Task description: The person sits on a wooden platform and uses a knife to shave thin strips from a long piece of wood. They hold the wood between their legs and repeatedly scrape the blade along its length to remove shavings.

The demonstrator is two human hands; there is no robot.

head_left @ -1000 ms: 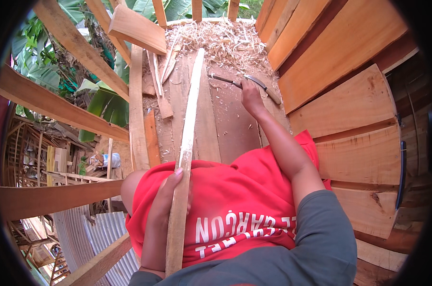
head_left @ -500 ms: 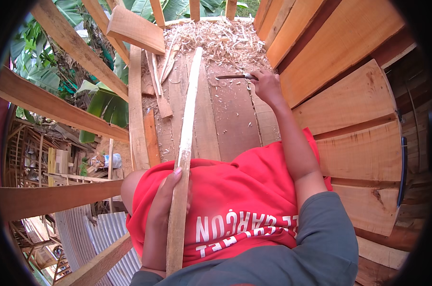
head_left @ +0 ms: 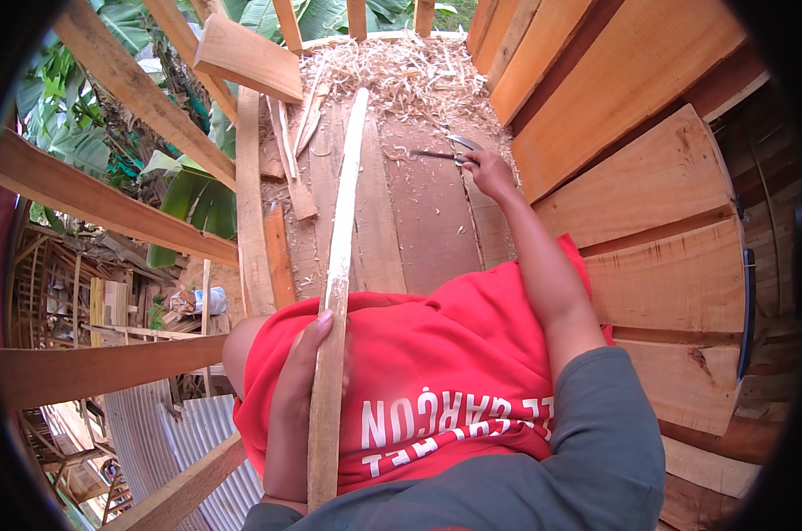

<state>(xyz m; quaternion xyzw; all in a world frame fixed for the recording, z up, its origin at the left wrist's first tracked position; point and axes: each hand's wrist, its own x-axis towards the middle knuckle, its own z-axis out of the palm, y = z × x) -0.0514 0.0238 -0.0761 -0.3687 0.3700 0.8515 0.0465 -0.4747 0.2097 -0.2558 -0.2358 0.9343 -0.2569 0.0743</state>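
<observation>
My left hand [head_left: 302, 367] is closed around a long wooden stick [head_left: 343, 212], thumb along its side. The stick slants up from my body across my lap, its far half pale and bright, its near half rougher and browner. Out over the floorboards at the right, my right hand [head_left: 489, 173] has its fingers closed at a knife [head_left: 435, 155] with a dark, straight part pointing left. A shiny curved blade [head_left: 461, 142] shows just beyond it; I cannot tell whether both belong to one tool. The hand is well apart from the stick.
Wood shavings [head_left: 397, 75] are heaped at the far end of the plank floor [head_left: 427, 221]. A wooden block [head_left: 249, 57] and thin offcuts [head_left: 302, 199] lie at the far left. Slatted rails [head_left: 118, 199] border the left, a board wall [head_left: 658, 203] the right.
My right hand has shifted slightly nearer and the dark part of the knife sits a little lower. A shiny curved blade now shows above it. My left hand and the stick have barely moved.
</observation>
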